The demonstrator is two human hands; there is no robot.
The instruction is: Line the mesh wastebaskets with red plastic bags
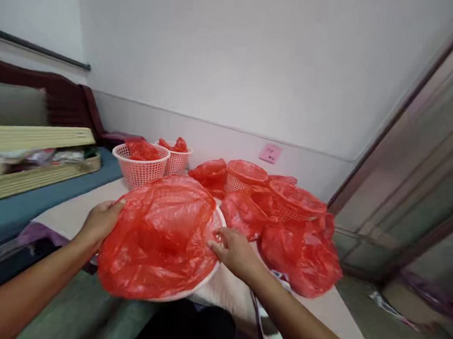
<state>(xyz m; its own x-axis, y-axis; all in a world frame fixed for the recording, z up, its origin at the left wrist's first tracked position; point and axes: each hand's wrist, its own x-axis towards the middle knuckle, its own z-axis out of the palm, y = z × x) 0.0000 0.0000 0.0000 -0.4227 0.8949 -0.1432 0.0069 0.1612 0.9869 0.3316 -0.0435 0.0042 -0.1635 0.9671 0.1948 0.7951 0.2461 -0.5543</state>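
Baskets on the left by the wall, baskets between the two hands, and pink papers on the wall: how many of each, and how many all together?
White baskets on the left by the wall: 2
Basket between the left hand and right hand: 1
Pink paper on the wall: 1
Total: 4

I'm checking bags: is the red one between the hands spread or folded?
Spread: the red bag lies wide across the basket, leaving a strip of white rim bare at the right.
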